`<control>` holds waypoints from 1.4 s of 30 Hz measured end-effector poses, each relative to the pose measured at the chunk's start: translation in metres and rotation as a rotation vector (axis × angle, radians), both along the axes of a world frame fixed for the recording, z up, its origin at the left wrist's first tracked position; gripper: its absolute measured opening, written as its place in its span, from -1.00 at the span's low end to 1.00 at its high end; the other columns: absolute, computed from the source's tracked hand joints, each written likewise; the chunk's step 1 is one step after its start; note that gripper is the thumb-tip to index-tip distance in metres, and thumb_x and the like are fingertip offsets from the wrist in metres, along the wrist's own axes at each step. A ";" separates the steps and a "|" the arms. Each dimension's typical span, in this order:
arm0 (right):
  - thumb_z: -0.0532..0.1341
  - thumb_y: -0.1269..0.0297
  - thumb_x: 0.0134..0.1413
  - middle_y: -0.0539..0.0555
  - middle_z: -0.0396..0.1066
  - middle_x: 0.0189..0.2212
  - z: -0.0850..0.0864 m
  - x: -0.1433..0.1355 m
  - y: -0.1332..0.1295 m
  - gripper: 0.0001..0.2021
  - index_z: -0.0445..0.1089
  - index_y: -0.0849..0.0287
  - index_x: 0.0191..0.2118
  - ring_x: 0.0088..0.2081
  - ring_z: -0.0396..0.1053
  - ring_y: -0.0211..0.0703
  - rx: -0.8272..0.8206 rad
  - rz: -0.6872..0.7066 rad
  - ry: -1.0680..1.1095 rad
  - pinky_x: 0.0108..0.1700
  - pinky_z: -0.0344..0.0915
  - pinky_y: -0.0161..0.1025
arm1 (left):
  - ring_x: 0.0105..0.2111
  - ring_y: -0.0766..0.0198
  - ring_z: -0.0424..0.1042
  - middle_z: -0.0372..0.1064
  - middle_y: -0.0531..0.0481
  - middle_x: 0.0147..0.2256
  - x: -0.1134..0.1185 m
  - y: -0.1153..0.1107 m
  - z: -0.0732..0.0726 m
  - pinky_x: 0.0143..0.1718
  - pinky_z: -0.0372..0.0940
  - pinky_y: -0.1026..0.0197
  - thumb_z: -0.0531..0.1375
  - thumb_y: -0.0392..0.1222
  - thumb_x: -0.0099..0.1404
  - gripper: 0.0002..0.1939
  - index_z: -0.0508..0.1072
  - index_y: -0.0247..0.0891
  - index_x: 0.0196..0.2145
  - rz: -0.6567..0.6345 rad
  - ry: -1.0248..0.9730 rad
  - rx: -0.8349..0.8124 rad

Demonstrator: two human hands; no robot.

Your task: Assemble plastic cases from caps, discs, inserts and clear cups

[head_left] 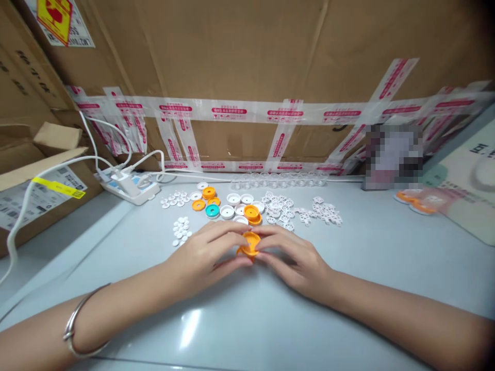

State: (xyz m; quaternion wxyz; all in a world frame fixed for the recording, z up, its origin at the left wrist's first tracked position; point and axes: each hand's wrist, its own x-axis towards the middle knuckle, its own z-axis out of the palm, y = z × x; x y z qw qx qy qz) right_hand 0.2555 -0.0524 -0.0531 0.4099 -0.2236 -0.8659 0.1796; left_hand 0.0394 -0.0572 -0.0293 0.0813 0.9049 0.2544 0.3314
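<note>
Both hands meet near the middle of the table around an orange round part (pixel 252 242). My left hand (pixel 216 250) grips its left side with thumb and fingers, and my right hand (pixel 296 255) pinches its right side. Another orange piece shows just beneath it, partly hidden by the fingers. Right behind the hands lie stacked orange discs (pixel 251 212), several white round parts (pixel 227 212) and a teal one (pixel 212 211). Farther left are more orange rings (pixel 198 205).
Small white caps (pixel 181 226) lie left of the hands, white lattice pieces (pixel 327 212) to the right. Clear rings (pixel 278 180) line the back before a large carton (pixel 240 62). A power strip (pixel 129 188) with cables sits back left, orange-and-white items (pixel 419 202) at right.
</note>
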 end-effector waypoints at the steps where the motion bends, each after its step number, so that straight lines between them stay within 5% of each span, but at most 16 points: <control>1: 0.15 0.49 0.10 0.16 0.37 -0.09 0.000 0.000 0.000 -0.81 0.32 0.17 -0.15 -0.02 0.33 -0.18 -0.040 -0.005 0.026 0.02 0.30 -0.16 | -0.05 0.26 0.35 0.36 -0.12 -0.08 0.001 0.000 0.000 -0.02 0.27 0.19 0.15 -0.29 0.25 -0.84 0.38 -0.27 -0.18 0.010 -0.027 -0.056; 8: 0.29 0.39 -0.03 0.04 0.37 -0.16 0.001 -0.005 0.001 -0.59 0.19 0.01 -0.06 -0.09 0.38 -0.20 -0.488 0.030 0.320 -0.01 0.34 -0.15 | -0.06 0.20 0.36 0.43 -0.08 -0.21 0.003 0.007 0.005 -0.04 0.24 0.16 0.20 -0.20 0.20 -0.88 0.37 -0.29 -0.44 0.049 -0.265 -0.712; 11: 0.30 0.36 -0.04 0.04 0.35 -0.15 0.002 -0.006 0.002 -0.58 0.16 0.01 -0.07 -0.06 0.35 -0.18 -0.537 0.024 0.311 0.03 0.30 -0.11 | -0.19 0.26 0.41 0.40 -0.05 -0.23 -0.001 0.014 0.002 -0.13 0.28 0.19 0.22 -0.20 0.18 -0.81 0.31 -0.31 -0.50 -0.030 -0.433 -1.012; 15: 0.34 0.23 -0.12 0.06 0.31 -0.13 0.002 -0.004 0.003 -0.58 0.22 0.05 -0.11 -0.10 0.31 -0.13 -0.473 -0.140 0.047 -0.07 0.30 -0.11 | -0.30 0.35 0.40 0.38 0.05 -0.31 -0.010 0.024 -0.004 -0.21 0.28 0.25 0.23 -0.22 0.17 -0.85 0.30 -0.27 -0.37 -0.112 -0.503 -1.160; 19: 0.31 0.20 -0.08 0.07 0.28 -0.13 0.002 -0.003 0.001 -0.66 0.28 0.10 -0.15 -0.11 0.27 -0.14 -0.428 -0.163 -0.149 -0.07 0.26 -0.16 | -0.18 0.27 0.39 0.37 -0.03 -0.16 -0.018 0.031 -0.006 -0.15 0.28 0.17 0.20 -0.21 0.21 -0.55 0.17 -0.14 0.03 -0.102 -0.389 -1.081; 26: 0.28 0.15 -0.04 0.04 0.29 -0.22 0.000 -0.004 0.002 -0.73 0.28 0.12 -0.23 -0.15 0.26 -0.17 -0.400 -0.191 -0.186 -0.10 0.22 -0.22 | -0.25 0.21 0.33 0.34 -0.07 -0.23 -0.028 0.034 -0.003 -0.21 0.23 0.15 0.12 -0.13 0.24 -0.73 0.38 -0.22 -0.10 0.197 0.223 -0.315; 32: 0.27 0.17 -0.02 0.04 0.31 -0.23 0.000 -0.004 0.002 -0.77 0.28 0.12 -0.26 -0.15 0.27 -0.16 -0.383 -0.185 -0.183 -0.10 0.21 -0.22 | -0.11 0.11 0.29 0.29 -0.14 -0.11 -0.022 0.038 -0.011 -0.10 0.20 0.08 0.14 -0.12 0.23 -0.65 0.34 -0.22 -0.03 0.240 0.282 -0.117; 38: 0.31 0.21 -0.09 0.07 0.30 -0.19 -0.002 -0.005 0.002 -0.69 0.32 0.13 -0.18 -0.10 0.26 -0.12 -0.361 -0.166 -0.228 -0.04 0.20 -0.17 | -0.18 0.20 0.32 0.36 -0.08 -0.21 -0.004 0.040 -0.018 -0.13 0.19 0.13 0.07 -0.27 0.29 -0.87 0.42 -0.24 -0.28 0.120 0.134 -0.152; 42: 0.34 0.18 -0.14 0.10 0.28 -0.17 -0.001 -0.004 0.002 -0.61 0.37 0.14 -0.13 -0.09 0.25 -0.08 -0.362 -0.157 -0.270 -0.02 0.20 -0.13 | -0.06 0.20 0.29 0.33 -0.10 -0.13 -0.007 0.036 -0.008 -0.04 0.15 0.13 0.10 -0.23 0.28 -0.92 0.35 -0.26 -0.36 0.107 -0.211 -0.506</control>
